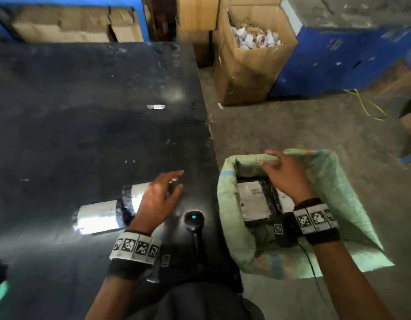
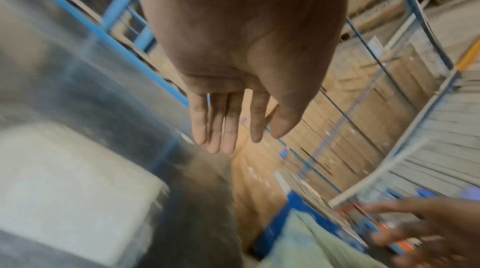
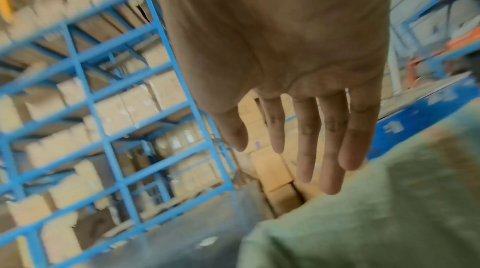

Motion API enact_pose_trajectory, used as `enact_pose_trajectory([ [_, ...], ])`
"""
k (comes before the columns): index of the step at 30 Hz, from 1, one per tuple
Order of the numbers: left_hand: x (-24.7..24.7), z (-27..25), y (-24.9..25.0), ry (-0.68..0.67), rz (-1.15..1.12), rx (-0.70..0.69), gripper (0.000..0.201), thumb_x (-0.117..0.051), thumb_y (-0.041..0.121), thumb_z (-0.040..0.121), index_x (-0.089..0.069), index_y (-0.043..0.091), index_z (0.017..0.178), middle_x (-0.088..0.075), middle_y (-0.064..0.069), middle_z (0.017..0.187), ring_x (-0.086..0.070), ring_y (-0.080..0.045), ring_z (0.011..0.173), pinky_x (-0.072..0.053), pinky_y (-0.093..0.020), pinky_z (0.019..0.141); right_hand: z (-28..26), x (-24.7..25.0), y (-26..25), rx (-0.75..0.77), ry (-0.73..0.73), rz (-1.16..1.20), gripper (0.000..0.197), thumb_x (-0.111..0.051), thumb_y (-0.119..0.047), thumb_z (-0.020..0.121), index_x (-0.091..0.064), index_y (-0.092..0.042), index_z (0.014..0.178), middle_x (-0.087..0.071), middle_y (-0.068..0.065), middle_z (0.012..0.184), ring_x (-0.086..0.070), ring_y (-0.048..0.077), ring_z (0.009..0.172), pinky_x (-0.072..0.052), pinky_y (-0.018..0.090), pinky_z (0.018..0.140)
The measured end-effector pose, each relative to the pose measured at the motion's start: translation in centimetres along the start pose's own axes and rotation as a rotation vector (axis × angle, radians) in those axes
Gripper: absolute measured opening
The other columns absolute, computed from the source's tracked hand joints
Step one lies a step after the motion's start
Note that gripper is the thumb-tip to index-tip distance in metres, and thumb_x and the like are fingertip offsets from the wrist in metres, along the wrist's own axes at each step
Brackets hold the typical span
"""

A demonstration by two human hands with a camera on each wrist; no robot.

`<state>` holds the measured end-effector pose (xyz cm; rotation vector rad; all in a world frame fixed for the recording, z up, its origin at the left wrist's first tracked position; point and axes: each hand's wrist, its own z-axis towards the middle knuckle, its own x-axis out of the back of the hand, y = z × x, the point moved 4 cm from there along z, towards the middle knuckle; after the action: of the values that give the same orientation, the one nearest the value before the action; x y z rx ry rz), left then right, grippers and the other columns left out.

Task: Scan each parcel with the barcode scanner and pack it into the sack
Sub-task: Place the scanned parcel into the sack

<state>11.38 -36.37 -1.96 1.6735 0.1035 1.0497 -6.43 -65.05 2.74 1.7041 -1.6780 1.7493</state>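
Note:
Two black parcels with white labels lie on the black table [image 1: 84,112]: one [image 1: 97,217] near the front, the other [image 1: 133,195] partly hidden under my left hand [image 1: 163,190]. That hand hovers over the table with straight fingers [image 2: 223,124], holding nothing. The black barcode scanner [image 1: 194,218] lies just right of it, a blue light on its head. A pale green sack [image 1: 338,204] stands open on the floor right of the table, with a labelled parcel [image 1: 253,202] inside. My right hand [image 1: 283,172] is above the sack's mouth, fingers [image 3: 311,139] spread and empty.
An open cardboard box [image 1: 250,72] of paper scraps stands beyond the sack, a blue unit [image 1: 338,58] beside it. A yellow cable [image 1: 368,107] trails on the concrete floor. Blue shelving [image 3: 103,108] with cartons fills the background. A small white object [image 1: 156,107] lies mid-table.

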Motion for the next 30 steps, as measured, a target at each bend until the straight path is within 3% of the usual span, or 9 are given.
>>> enact_pose_trajectory([
  [6, 10.7, -6.8, -7.7, 0.164, 0.205, 0.19, 0.06, -0.072, 0.042, 0.08, -0.061, 0.021, 0.136, -0.068, -0.009, 0.12, -0.067, -0.025, 0.109, -0.052, -0.034, 0.093, -7.1, -9.7, -6.7, 0.188, -0.171, 0.256, 0.038, -0.067, -0.042, 0.088, -0.064, -0.029, 0.123, -0.074, -0.003, 0.093, -0.072, 0.018, 0.085, -0.056, 0.042, 0.087],
  [10, 14.7, -11.1, -12.8, 0.101, 0.338, 0.349, 0.086, -0.087, 0.035, 0.07, -0.048, 0.027, 0.146, -0.06, -0.012, 0.131, -0.056, -0.035, 0.122, -0.05, -0.051, 0.101, -10.2, -16.4, -6.3, 0.15, -0.317, 0.048, 0.055, -0.06, -0.052, 0.09, -0.051, -0.029, 0.138, -0.069, 0.005, 0.112, -0.066, 0.022, 0.103, -0.048, 0.034, 0.095],
  [14, 16.3, -12.7, -16.8, 0.064, 0.358, 0.419, 0.1, -0.095, 0.026, 0.064, -0.046, 0.02, 0.15, -0.054, -0.017, 0.14, -0.05, -0.039, 0.129, -0.044, -0.053, 0.108, -12.0, -20.2, -3.5, 0.135, -0.213, -0.084, 0.073, -0.055, -0.057, 0.088, -0.039, -0.018, 0.148, -0.057, 0.023, 0.129, -0.055, 0.036, 0.121, -0.043, 0.042, 0.105],
  [17, 16.5, -12.3, -19.3, 0.004, 0.337, 0.451, 0.11, -0.096, 0.027, 0.062, -0.037, 0.024, 0.154, -0.047, -0.017, 0.148, -0.043, -0.04, 0.136, -0.039, -0.054, 0.112, -12.8, -21.2, -2.5, 0.0, -0.211, 0.022, 0.072, -0.054, -0.048, 0.094, -0.03, -0.016, 0.154, -0.039, 0.024, 0.15, -0.039, 0.036, 0.139, -0.029, 0.039, 0.114],
  [21, 16.1, -10.2, -21.4, -0.109, 0.288, 0.459, 0.131, -0.099, 0.025, 0.054, -0.022, 0.029, 0.159, -0.045, -0.018, 0.149, -0.042, -0.039, 0.136, -0.037, -0.056, 0.115, -13.3, -24.2, -1.5, -0.157, -0.268, 0.267, 0.06, -0.045, -0.043, 0.101, -0.025, -0.025, 0.155, -0.04, 0.013, 0.154, -0.043, 0.032, 0.138, -0.03, 0.037, 0.113],
  [23, 15.7, -9.3, -22.8, -0.193, 0.271, 0.439, 0.134, -0.101, 0.025, 0.05, -0.021, 0.033, 0.158, -0.047, -0.017, 0.146, -0.048, -0.036, 0.133, -0.043, -0.055, 0.111, -13.3, -25.6, -1.0, -0.203, -0.247, 0.411, 0.053, -0.043, -0.04, 0.102, -0.027, -0.032, 0.152, -0.047, 0.012, 0.148, -0.057, 0.031, 0.121, -0.045, 0.038, 0.101],
  [24, 15.6, -9.0, -23.3, -0.236, 0.243, 0.424, 0.132, -0.101, 0.023, 0.05, -0.024, 0.035, 0.156, -0.048, -0.016, 0.144, -0.051, -0.034, 0.131, -0.046, -0.054, 0.109, -13.3, -26.3, -0.9, -0.23, -0.247, 0.5, 0.05, -0.043, -0.039, 0.103, -0.028, -0.036, 0.15, -0.056, 0.016, 0.138, -0.065, 0.028, 0.101, -0.055, 0.036, 0.084],
  [26, 15.3, -8.5, -23.8, -0.305, 0.168, 0.382, 0.116, -0.1, 0.016, 0.052, -0.036, 0.048, 0.143, -0.053, -0.01, 0.14, -0.055, -0.03, 0.127, -0.051, -0.049, 0.105, -13.4, -26.9, -0.8, -0.281, -0.256, 0.595, 0.046, -0.041, -0.041, 0.103, -0.027, -0.041, 0.147, -0.066, 0.019, 0.11, -0.066, 0.022, 0.065, -0.054, 0.028, 0.055],
  [30, 15.1, -9.1, -24.2, -0.309, 0.063, 0.338, 0.089, -0.097, 0.006, 0.056, -0.049, 0.047, 0.12, -0.064, 0.01, 0.119, -0.063, -0.021, 0.113, -0.059, -0.025, 0.089, -14.0, -26.7, -1.0, -0.31, -0.212, 0.619, 0.046, -0.044, -0.043, 0.102, -0.031, -0.04, 0.146, -0.069, 0.019, 0.093, -0.059, 0.018, 0.047, -0.047, 0.025, 0.046],
])
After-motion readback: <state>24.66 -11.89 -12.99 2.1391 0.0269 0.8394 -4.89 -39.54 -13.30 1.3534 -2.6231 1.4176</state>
